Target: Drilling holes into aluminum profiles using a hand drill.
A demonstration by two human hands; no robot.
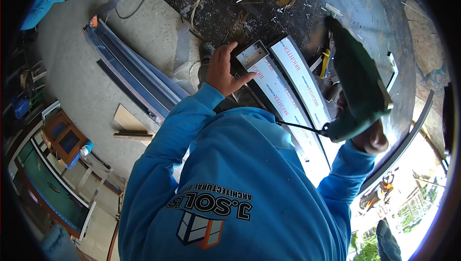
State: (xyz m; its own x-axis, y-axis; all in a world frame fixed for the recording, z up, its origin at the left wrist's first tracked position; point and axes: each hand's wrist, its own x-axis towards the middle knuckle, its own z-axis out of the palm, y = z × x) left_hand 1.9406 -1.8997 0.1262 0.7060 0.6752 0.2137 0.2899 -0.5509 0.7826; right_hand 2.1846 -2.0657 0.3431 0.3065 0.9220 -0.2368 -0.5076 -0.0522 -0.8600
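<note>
— What's he got there?

— His right hand (370,138) is wrapped around a green power drill (357,83), its bit lying across the film-wrapped aluminium profiles (288,93) on the dark workbench (365,16). The left hand (223,71) presses down on the open end of one profile, fingers spread.

— Much done?

— Hard to judge (no finished holes that I can make out), though metal shavings (230,16) litter the bench.

— Any bins or boxes?

— None with contents I can see; more profiles (129,68) lie on the floor.
</note>
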